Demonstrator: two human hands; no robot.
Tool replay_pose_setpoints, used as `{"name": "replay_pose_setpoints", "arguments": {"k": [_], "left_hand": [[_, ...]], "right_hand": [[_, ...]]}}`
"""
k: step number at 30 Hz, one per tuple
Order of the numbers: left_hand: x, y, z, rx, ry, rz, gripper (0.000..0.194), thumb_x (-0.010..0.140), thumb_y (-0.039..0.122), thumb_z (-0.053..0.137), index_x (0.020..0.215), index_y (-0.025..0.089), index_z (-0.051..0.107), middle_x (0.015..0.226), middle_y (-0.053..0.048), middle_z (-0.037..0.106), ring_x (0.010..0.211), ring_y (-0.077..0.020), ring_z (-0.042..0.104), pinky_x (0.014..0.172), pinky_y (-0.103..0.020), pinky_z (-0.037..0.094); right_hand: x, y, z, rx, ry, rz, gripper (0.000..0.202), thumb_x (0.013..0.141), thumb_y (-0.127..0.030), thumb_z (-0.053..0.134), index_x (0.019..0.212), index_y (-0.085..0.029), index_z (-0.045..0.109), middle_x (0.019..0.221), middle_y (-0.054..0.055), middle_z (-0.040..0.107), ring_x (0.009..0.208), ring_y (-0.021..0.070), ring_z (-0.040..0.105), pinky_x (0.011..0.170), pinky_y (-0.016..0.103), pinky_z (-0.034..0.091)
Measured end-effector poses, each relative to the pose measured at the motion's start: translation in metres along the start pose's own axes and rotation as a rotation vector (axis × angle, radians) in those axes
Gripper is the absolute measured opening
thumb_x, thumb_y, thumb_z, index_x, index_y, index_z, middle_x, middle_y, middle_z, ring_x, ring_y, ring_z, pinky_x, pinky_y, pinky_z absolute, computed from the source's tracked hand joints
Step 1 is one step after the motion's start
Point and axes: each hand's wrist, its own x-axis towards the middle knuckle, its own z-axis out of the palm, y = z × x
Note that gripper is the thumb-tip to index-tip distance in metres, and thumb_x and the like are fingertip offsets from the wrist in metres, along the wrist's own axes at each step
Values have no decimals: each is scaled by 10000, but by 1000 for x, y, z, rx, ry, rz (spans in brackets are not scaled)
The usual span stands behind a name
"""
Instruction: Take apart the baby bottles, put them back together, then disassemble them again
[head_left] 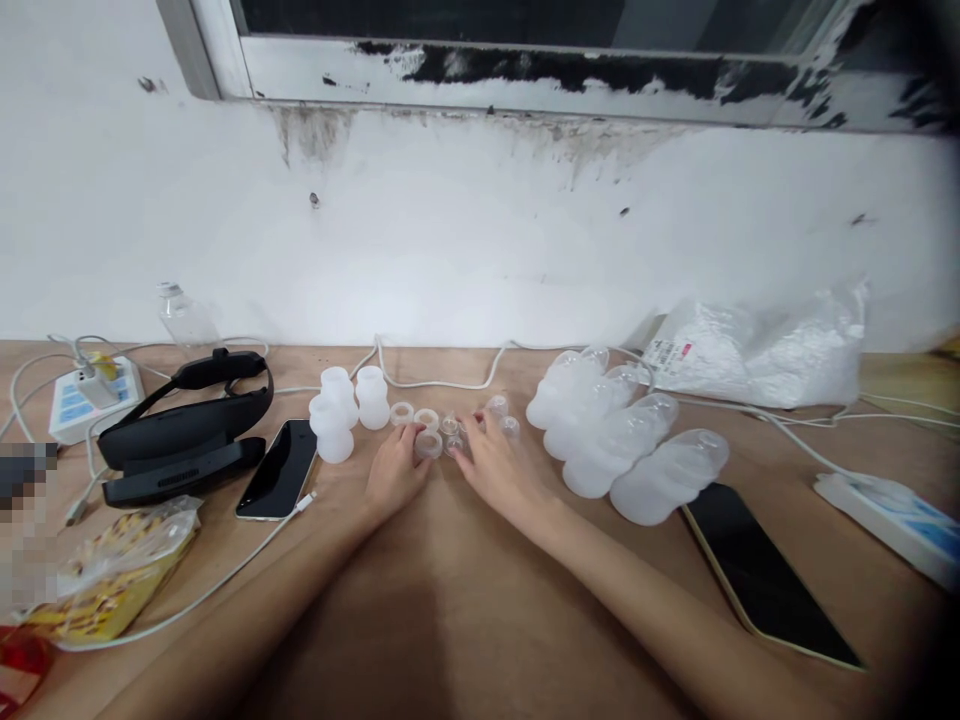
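Observation:
My left hand [396,470] has its thumb and fingers closed at the edge of a translucent ring [428,445]. More such rings lie just beyond it, one ring [402,413] at the left and another ring [427,419] beside it. My right hand [501,468] curls its fingers around small clear domed pieces [451,427], partly hidden by the fingertips. Further clear pieces [498,405] stand behind that hand. Several frosted white bottles [331,445] are left of my left hand. To the right lie several frosted bottles [634,445] with clear domed tops.
A phone [279,470] and a black headset-like device [187,420] lie left, near a power strip [96,398] and a snack bag [120,570]. Another phone [769,575], a white plastic bag [757,350] and a second power strip [892,515] are right. Cables run along the wall.

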Motion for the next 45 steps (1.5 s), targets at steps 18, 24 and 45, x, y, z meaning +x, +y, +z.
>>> {"name": "replay_pose_setpoints", "arguments": {"k": [18, 24, 45], "left_hand": [[-23, 49, -35, -62, 138, 193, 315, 804, 229, 446, 1108, 211, 367, 1156, -83, 438, 1119, -191, 404, 947, -344, 339], [-47, 106, -69, 94, -113, 502, 643, 708, 487, 561, 1213, 180, 306, 1188, -98, 479, 1093, -253, 419, 945, -426, 309], [-61, 75, -65, 383, -451, 339, 393, 751, 243, 535, 1127, 188, 436, 1002, -39, 596, 849, -217, 578, 686, -331, 458]], "right_hand": [[-62, 74, -98, -299, 126, 285, 327, 720, -397, 552, 962, -190, 473, 864, 91, 581, 578, 203, 543, 467, 298, 353], [-79, 30, -114, 306, 116, -4, 209, 752, -385, 514, 893, -231, 528, 882, 37, 566, 634, 145, 538, 529, 265, 414], [-59, 26, -36, 619, -405, -91, 333, 616, -186, 541, 946, -198, 505, 920, 18, 583, 793, 157, 534, 706, 267, 402]]}}
